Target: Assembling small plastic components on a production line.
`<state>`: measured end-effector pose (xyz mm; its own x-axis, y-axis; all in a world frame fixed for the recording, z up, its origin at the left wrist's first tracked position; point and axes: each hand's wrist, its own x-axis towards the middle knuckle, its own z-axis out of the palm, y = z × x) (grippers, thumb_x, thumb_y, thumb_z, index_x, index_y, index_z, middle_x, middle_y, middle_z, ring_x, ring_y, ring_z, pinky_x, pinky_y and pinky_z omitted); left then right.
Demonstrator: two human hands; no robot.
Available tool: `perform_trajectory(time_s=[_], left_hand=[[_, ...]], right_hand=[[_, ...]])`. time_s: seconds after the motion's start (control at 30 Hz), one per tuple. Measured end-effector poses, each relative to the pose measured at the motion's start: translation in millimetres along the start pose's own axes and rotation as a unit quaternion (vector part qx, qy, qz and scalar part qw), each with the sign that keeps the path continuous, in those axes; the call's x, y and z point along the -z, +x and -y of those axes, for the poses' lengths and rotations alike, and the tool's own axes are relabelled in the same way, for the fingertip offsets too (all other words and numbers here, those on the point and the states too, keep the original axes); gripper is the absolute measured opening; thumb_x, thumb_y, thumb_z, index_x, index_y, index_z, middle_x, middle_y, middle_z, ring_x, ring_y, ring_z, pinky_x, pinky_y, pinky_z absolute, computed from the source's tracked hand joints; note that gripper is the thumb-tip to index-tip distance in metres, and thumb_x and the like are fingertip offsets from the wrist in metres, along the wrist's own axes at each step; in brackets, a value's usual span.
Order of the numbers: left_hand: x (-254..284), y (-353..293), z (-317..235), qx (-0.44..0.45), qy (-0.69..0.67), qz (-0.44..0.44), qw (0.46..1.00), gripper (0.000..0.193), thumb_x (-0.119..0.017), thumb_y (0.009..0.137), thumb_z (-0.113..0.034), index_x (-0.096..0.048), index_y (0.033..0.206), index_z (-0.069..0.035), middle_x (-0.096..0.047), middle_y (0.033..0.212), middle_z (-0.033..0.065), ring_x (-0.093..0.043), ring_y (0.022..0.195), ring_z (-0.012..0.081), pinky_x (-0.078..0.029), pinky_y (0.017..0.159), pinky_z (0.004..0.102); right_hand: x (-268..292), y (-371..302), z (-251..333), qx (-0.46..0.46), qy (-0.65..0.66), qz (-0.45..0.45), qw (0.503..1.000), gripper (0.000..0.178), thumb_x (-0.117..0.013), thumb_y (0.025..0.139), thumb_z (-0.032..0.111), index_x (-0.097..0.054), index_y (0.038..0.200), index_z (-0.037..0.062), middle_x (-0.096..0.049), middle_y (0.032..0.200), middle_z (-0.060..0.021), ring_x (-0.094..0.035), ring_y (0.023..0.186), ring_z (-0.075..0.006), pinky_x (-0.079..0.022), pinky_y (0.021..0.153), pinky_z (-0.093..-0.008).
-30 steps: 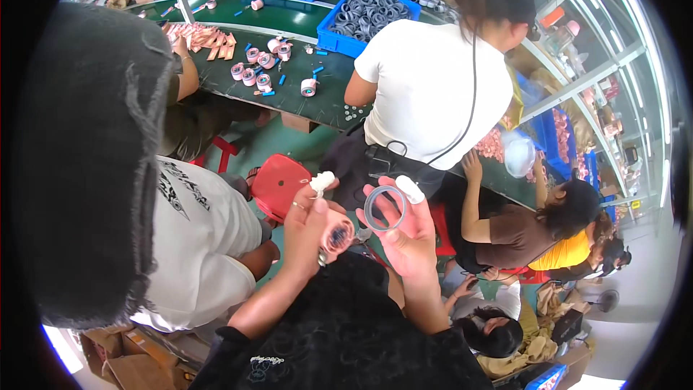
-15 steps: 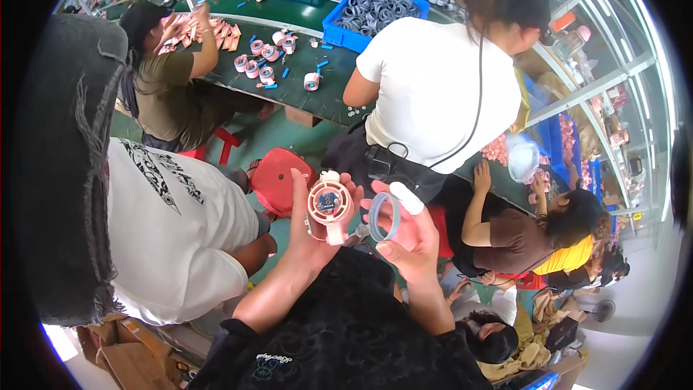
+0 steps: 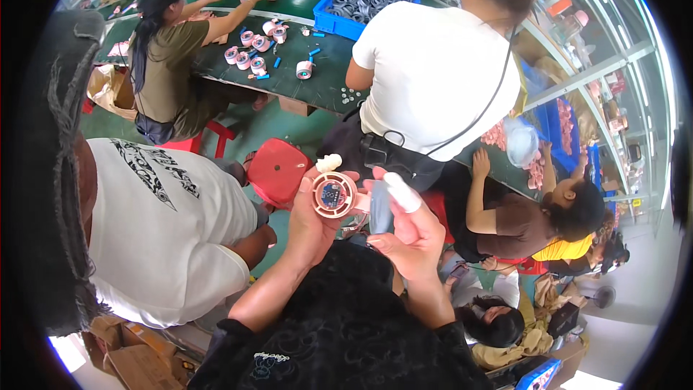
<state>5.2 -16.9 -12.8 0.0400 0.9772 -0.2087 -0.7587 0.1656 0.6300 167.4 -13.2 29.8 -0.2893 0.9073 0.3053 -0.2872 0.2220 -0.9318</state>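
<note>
Busy workshop seen from above through a round fisheye view, with a long dark green worktop (image 3: 314, 90) running across the upper half and several people along it. At the centre, two bare hands are raised in front of the wearer's black shirt, above the floor and short of the worktop.

The left hand (image 3: 310, 222) grasps a round pink housing (image 3: 333, 196), its open face turned up to show a dark circuit board inside a pink rim. A short pink stem points from the housing toward the right. A crumpled white wrap (image 3: 329, 163) covers one fingertip of this hand.

The right hand (image 3: 417, 237) pinches a translucent gray ring (image 3: 380, 209), seen nearly edge-on, between thumb and fingers. A smooth white cover (image 3: 402, 193) sheathes one of its fingers. The ring is just beside the stem; whether they touch cannot be told.

Beyond the hands, to the left, is a red stool (image 3: 278, 173). On the worktop, pink round units (image 3: 242, 61) sit in a loose cluster among small blue cylinders (image 3: 277, 63). Behind them, a blue bin (image 3: 333, 27) is heaped with gray rings. A co-worker in a white shirt (image 3: 440, 79) stands at the worktop, back turned.
</note>
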Motion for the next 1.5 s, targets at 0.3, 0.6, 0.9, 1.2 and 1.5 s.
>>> perform_trajectory(time_s=[0.3,0.6,0.9,1.2,1.5], left_hand=[[0.3,-2.4,0.1,-0.029,0.027,0.02,0.999,0.048,-0.032,0.105,-0.048,-0.044,0.131,-0.009,-0.057,0.13,0.0163,-0.063,0.113,0.0241,-0.056,0.094,0.0378],[-0.4,-14.6,-1.7,-0.052,0.024,0.021,0.998,0.056,-0.042,0.101,-0.056,-0.042,0.134,-0.011,-0.054,0.132,0.0152,-0.06,0.116,0.0238,-0.053,0.097,0.0387],[3.7,-16.4,3.8,-0.071,0.033,0.018,0.997,0.056,-0.043,0.101,-0.055,-0.041,0.135,-0.011,-0.053,0.133,0.0163,-0.058,0.119,0.025,-0.049,0.102,0.0396],[-1.0,-16.3,1.7,-0.086,0.062,0.01,0.994,0.055,-0.041,0.102,-0.053,-0.04,0.134,-0.008,-0.053,0.134,0.0167,-0.059,0.118,0.0236,-0.05,0.1,0.0377],[-2.2,-19.8,-0.1,-0.094,0.049,0.011,0.994,0.05,-0.044,0.103,-0.046,-0.038,0.135,-0.008,-0.053,0.133,0.0149,-0.058,0.118,0.0212,-0.05,0.099,0.0371]], right_hand=[[-17.0,4.2,0.4,0.042,-0.13,0.005,0.991,0.11,-0.084,0.074,-0.003,-0.012,0.157,0.0005,-0.048,0.146,-0.0262,-0.048,0.136,-0.0317,-0.035,0.114,-0.0428],[-22.9,-1.5,6.3,0.03,-0.184,0.039,0.982,0.108,-0.088,0.073,0.012,-0.019,0.155,-0.0024,-0.056,0.14,-0.0219,-0.052,0.134,-0.0291,-0.029,0.116,-0.0465],[-23.0,-4.5,2.6,0.025,-0.167,0.028,0.985,0.108,-0.089,0.071,0.015,-0.023,0.153,-0.0039,-0.058,0.139,-0.0208,-0.052,0.134,-0.0284,-0.027,0.118,-0.046],[-25.7,-4.6,2.2,0.008,-0.164,0.022,0.986,0.105,-0.089,0.072,0.015,-0.024,0.153,-0.0033,-0.058,0.139,-0.0208,-0.052,0.134,-0.0271,-0.028,0.116,-0.0418],[-32.1,-5.9,-1.2,0.037,-0.183,0.014,0.982,0.1,-0.087,0.074,0.009,-0.026,0.152,-0.0029,-0.056,0.14,-0.0222,-0.052,0.133,-0.0279,-0.037,0.111,-0.04]])
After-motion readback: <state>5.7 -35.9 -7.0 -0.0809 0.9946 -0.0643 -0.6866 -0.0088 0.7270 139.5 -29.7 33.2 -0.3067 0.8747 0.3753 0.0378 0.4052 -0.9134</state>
